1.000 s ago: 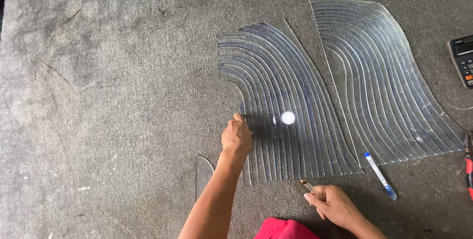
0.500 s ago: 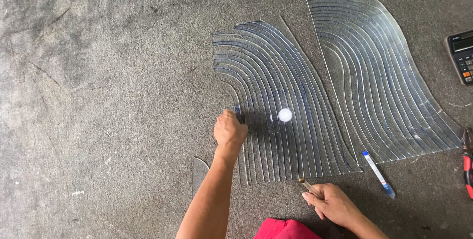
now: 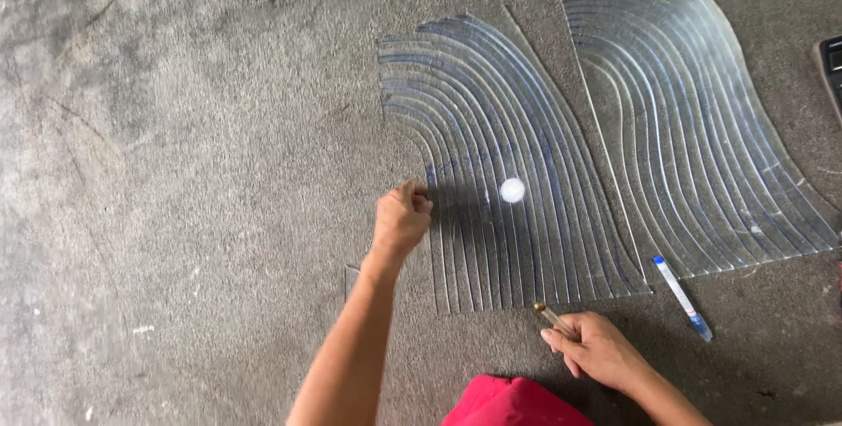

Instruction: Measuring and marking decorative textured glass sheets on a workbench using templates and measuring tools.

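A curved fan of clear glass strips (image 3: pixel 500 163) lies on the grey felt table (image 3: pixel 175 171), cut into several narrow arcs with a bright light spot on it. My left hand (image 3: pixel 402 219) is closed at the fan's left edge, pinching the outermost strip. My right hand (image 3: pixel 596 349) rests below the fan's bottom edge, holding a small brass-tipped glass cutter (image 3: pixel 548 313) whose tip touches that edge.
A second fan of glass strips (image 3: pixel 693 110) lies to the right. A white and blue pen (image 3: pixel 681 297) rests below it. A dark calculator (image 3: pixel 831 66) sits at the right edge. A small glass offcut (image 3: pixel 351 279) lies by my left forearm.
My left hand has slid a little up and left along the fan's left edge. My right hand with the cutter has stayed in place.
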